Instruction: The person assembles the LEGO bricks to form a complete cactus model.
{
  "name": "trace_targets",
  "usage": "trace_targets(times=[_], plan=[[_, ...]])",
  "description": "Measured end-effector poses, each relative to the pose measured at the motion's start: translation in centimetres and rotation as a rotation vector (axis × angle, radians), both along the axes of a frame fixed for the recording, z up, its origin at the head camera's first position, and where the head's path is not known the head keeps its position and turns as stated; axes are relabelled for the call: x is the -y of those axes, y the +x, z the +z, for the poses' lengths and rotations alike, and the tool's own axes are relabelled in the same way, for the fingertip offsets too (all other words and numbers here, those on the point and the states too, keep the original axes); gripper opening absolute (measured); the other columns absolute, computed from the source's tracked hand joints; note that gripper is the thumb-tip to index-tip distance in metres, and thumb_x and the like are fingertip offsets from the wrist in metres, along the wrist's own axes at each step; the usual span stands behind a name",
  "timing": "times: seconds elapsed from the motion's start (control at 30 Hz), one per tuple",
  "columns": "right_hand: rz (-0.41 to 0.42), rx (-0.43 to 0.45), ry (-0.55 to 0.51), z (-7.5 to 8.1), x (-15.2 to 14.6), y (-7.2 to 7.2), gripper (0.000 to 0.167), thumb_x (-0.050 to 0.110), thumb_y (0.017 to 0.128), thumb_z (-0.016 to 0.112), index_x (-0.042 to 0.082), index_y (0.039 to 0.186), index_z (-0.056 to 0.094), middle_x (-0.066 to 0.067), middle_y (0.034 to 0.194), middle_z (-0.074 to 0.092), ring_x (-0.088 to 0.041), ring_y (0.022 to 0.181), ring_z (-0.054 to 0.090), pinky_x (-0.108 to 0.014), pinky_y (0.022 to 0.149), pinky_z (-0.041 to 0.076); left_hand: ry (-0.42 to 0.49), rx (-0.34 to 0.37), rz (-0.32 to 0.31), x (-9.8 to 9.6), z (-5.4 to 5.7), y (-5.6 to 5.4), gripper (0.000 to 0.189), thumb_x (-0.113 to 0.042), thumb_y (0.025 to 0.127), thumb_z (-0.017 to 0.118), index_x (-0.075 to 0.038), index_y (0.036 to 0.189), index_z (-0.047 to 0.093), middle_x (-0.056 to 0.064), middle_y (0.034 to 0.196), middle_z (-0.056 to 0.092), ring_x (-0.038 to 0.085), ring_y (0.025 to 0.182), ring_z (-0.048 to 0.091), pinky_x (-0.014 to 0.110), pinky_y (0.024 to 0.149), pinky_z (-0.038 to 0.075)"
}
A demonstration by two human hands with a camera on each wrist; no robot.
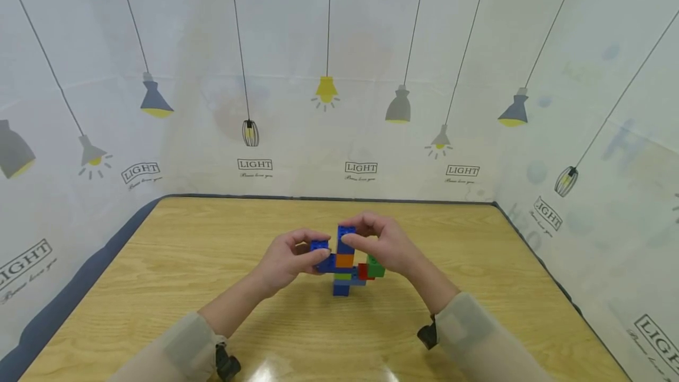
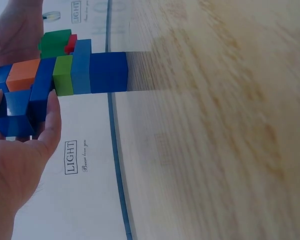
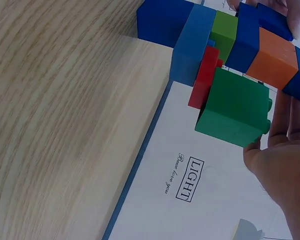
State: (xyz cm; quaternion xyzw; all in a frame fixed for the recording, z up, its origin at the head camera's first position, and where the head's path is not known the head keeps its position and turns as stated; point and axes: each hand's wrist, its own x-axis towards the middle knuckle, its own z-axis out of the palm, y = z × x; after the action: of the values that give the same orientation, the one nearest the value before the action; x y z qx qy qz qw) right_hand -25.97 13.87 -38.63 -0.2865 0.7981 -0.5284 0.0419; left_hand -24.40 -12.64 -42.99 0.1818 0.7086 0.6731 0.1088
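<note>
A toy brick tower stands upright on the wooden table, with a dark blue brick [image 1: 341, 290] at its foot. Above that come a light blue brick [image 3: 192, 47], a lime green brick [image 2: 63, 75], a long dark blue brick [image 2: 42, 82] and an orange brick [image 1: 345, 260]. My right hand [image 1: 389, 246] pinches the blue brick [image 1: 342, 246] at the top between thumb and fingers. On the left side, my left hand [image 1: 283, 261] grips a blue brick [image 2: 12, 117] set on the long one. To the right, a red brick [image 3: 205, 77] carries a green brick [image 3: 235, 105].
The wooden table [image 1: 212, 240] reaches back to a dark edge strip [image 1: 398, 200]. Behind and beside it hangs a white sheet [image 1: 297, 146] printed with lamps. A small black wrist device [image 1: 227, 363] sits at my left cuff, another [image 1: 427, 335] at my right.
</note>
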Motion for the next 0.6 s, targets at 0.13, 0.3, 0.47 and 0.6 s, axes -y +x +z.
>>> trace_targets(times=[0.13, 0.3, 0.47, 0.6], plan=[[0.003, -0.012, 0.004, 0.00, 0.05, 0.05, 0.028, 0.021, 0.108, 0.071, 0.009, 0.133, 0.074, -0.012, 0.119, 0.076, -0.025, 0.107, 0.069, -0.031, 0.090, 0.064, -0.006, -0.008, -0.003, 0.08, 0.03, 0.04, 0.047, -0.022, 0.105, 0.077, 0.003, 0.143, 0.065, 0.017, 0.129, 0.072, 0.022, 0.108, 0.076, 0.040, 0.088, 0.070], [0.012, -0.021, 0.007, -0.09, 0.07, -0.05, 0.029, 0.020, 0.108, 0.070, 0.008, 0.134, 0.073, -0.013, 0.119, 0.075, -0.026, 0.108, 0.069, -0.031, 0.090, 0.063, -0.021, -0.016, 0.000, 0.06, 0.16, 0.10, 0.044, -0.021, 0.105, 0.077, 0.001, 0.141, 0.067, 0.018, 0.129, 0.072, 0.021, 0.107, 0.076, 0.039, 0.087, 0.069], [0.008, -0.017, 0.013, -0.18, -0.01, -0.11, 0.029, 0.020, 0.108, 0.069, 0.009, 0.134, 0.073, -0.012, 0.121, 0.075, -0.026, 0.111, 0.068, -0.032, 0.091, 0.063, -0.035, -0.030, -0.007, -0.05, 0.36, 0.11, 0.041, -0.022, 0.105, 0.077, 0.000, 0.139, 0.068, 0.025, 0.133, 0.071, 0.023, 0.110, 0.075, 0.040, 0.088, 0.069], [0.010, -0.012, 0.012, -0.25, -0.07, -0.14, 0.029, 0.021, 0.109, 0.069, 0.009, 0.134, 0.073, -0.012, 0.122, 0.075, -0.026, 0.112, 0.067, -0.033, 0.092, 0.063, -0.044, -0.033, -0.006, -0.12, 0.43, 0.08, 0.040, -0.020, 0.105, 0.077, 0.000, 0.139, 0.068, 0.023, 0.130, 0.072, 0.023, 0.109, 0.075, 0.040, 0.087, 0.070]])
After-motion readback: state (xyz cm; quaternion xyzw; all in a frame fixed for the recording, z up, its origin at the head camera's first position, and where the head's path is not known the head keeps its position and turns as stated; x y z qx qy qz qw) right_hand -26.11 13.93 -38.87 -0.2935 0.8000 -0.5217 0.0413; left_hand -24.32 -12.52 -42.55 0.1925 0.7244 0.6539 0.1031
